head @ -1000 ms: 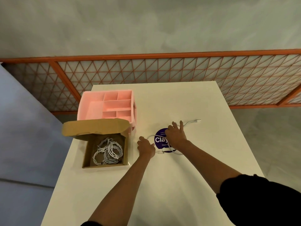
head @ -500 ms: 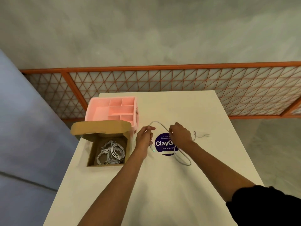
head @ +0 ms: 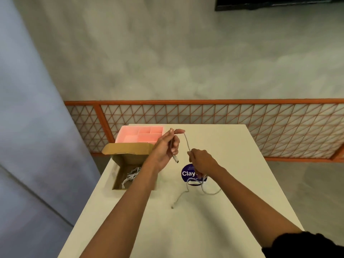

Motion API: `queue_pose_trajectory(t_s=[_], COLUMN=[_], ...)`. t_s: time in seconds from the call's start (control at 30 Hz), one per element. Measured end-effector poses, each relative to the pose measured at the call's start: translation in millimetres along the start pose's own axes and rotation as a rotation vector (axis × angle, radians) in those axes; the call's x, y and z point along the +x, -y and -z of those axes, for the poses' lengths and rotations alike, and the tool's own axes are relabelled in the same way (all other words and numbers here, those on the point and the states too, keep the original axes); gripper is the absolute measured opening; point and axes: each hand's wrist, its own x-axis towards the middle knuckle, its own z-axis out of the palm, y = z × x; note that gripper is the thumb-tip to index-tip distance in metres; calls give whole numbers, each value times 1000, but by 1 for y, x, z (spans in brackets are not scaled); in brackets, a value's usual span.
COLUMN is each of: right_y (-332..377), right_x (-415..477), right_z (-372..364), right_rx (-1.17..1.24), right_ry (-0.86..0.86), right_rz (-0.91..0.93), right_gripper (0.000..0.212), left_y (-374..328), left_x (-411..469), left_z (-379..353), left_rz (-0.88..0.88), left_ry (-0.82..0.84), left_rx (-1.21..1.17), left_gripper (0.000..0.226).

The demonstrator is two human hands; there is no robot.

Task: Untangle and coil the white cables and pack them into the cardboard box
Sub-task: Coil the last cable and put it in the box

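- One white table (head: pixel 188 231) fills the lower frame; both forearms reach over it.
- Box (head: pixel 128 149): cardboard, lid flap folded back, at the table's left edge, left of both hands. The left forearm hides part of its right side.
- Tray (head: pixel 147 134): pink, with compartments, just behind the box.
- Left hand (head: pixel 165 148): raised above the table by the box's right corner, fingers curled round the cable (head: pixel 187 144) near one end. Forefinger points right, and the cable runs over it.
- Right hand (head: pixel 202 161): lower and to the right, close to the left hand but apart from it, pinching the same cable further along.
- Cable: white. Rises through the left hand, bends over the forefinger and slants down to the right hand. Below that hand it drops to the table and loops loosely in front of the hand, the free end lying nearer the person.
- Sticker (head: pixel 187 174): round, purple, on the table under the right hand, part hidden. One cable loop crosses it.
- Bundle (head: pixel 130 176): white cables lying inside the box.
- Plug (head: pixel 176 161): hangs just below the left hand.
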Motion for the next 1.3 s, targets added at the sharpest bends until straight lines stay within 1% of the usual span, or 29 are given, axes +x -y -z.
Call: queue_pose_trajectory(t_s=[0.17,0.27,0.33,0.4,0.53,0.63,0.7,0.77,0.8,0.87,0.93,1.07,1.3], right_y=[19,26,29,32,39,46,49,50,50,49,45,39,34], right_x=[-25,-36,-43,-48,-54,-56,-55,-53,-53,-50,-49,-47,-48], right_z=[15,27,37,50,75,94,105,115,120,128,133,128,125], right_rx=[-3,-6,-49,-94,-115,-173,-168,-65,12,135,147,157,277], right_ry=[218,334,404,458,512,451,336,235,216,206,167,3,-91], right_rz=[156,174,179,193,243,298,331,350,354,367,371,341,363], right_gripper=[37,41,39,35,31,30,31,26,22,17,16,19,17], left_y=[-6,0,4,6,8,10,10,7,4,-2,-5,-8,-5], left_x=[-8,-10,-13,-16,-22,-26,-29,-32,-34,-39,-42,-43,-47], left_z=[-8,-10,-10,-5,-5,-10,-14,-19,-20,-24,-24,-22,-27], left_rz=[-46,-34,-16,4,61,117,144,153,157,171,184,207,165], left_ry=[-45,-163,-199,-198,-104,-35,49,125,139,150,192,312,316], left_rx=[-17,48,99,149,243,365,411,456,466,419,319,150,46], left_gripper=[34,37,37,36,37,36,40,41,38,34,36,41,40])
